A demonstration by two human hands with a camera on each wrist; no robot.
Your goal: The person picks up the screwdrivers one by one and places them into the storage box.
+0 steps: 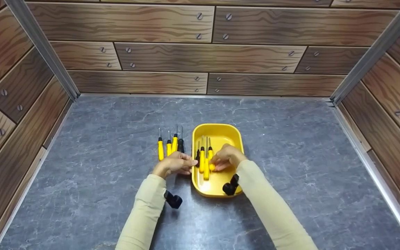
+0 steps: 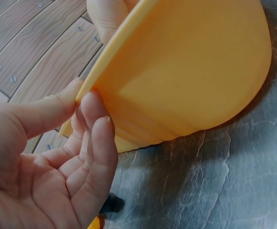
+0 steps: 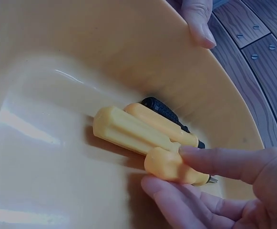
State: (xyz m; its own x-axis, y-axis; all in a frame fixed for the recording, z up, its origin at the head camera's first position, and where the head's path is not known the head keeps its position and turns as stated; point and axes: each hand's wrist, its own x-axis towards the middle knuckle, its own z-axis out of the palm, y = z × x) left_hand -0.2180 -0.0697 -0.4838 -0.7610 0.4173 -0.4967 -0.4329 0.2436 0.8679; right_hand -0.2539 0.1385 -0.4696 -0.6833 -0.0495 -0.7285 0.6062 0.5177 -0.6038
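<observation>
My left hand (image 1: pixel 175 163) pinches the left rim of a yellow plastic tray (image 1: pixel 217 129), thumb on the inside and fingers outside. Inside the tray, my right hand (image 1: pixel 228 156) holds a yellow-handled screwdriver (image 3: pixel 169 164) by its rounded handle end, between thumb and fingers. Beside it, along the tray's left side, lie two more yellow screwdrivers, a longer one (image 1: pixel 206 170) and another (image 1: pixel 202 161), and a black screwdriver (image 1: pixel 197 158). All their shafts point to the far end.
Left of the tray, several screwdrivers lie on the grey marbled surface (image 1: pixel 116 139), among them a yellow one (image 1: pixel 160 149) and a black one (image 1: pixel 181 145). My left hand partly hides their handles. Wood-patterned walls (image 1: pixel 207 57) enclose the back and sides.
</observation>
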